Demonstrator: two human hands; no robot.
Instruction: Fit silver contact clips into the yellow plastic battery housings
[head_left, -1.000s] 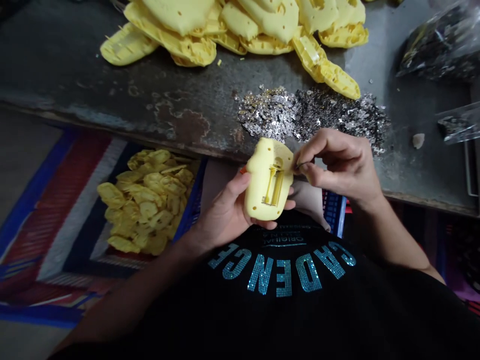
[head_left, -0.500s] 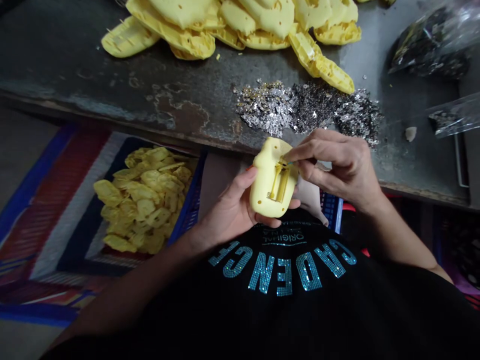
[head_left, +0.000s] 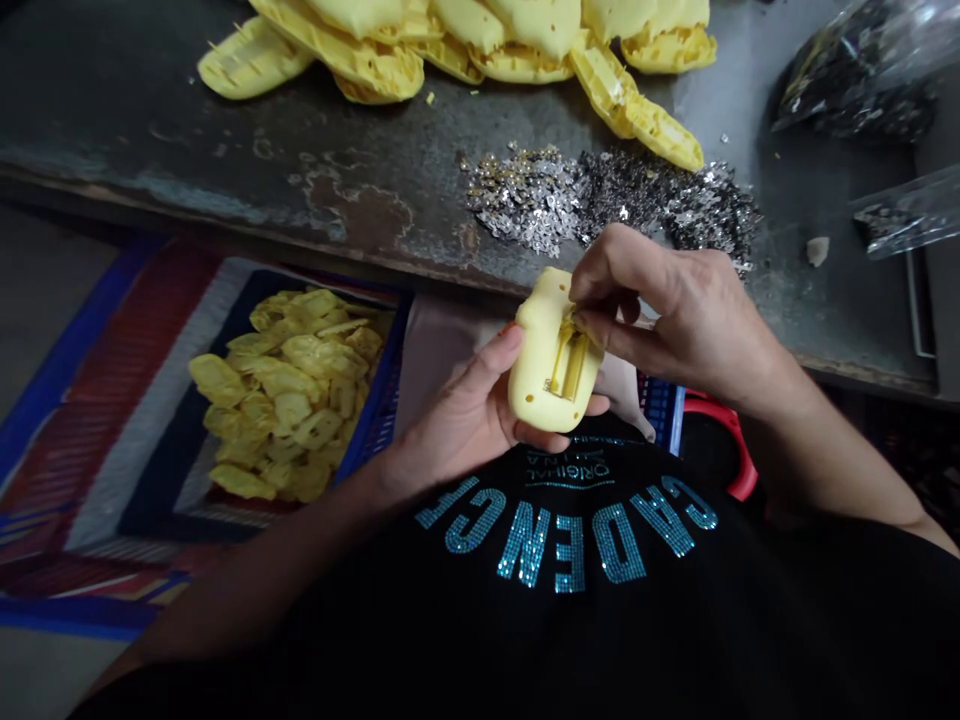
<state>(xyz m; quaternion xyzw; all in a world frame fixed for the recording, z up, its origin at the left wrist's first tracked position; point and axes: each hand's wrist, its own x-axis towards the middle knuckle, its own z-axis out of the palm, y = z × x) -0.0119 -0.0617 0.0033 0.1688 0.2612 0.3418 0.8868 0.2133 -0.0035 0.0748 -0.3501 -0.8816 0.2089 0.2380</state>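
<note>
The left hand (head_left: 476,405) encloses a yellow plastic shell (head_left: 531,368), its long axis pointing away from the torso. Right hand (head_left: 675,310): bent fingertips at the slot's far end, their gap and any grip indeterminable; beyond them, small metal pieces (head_left: 529,200).

The right hand's fingertips (head_left: 576,308) hide the top of the slot (head_left: 568,365) in the yellow shell (head_left: 538,345); whatever they pinch is too small to tell, perhaps a metal bit. The far yellow pile (head_left: 517,30) and the clear bag (head_left: 870,75) at far right run out of view.
</note>
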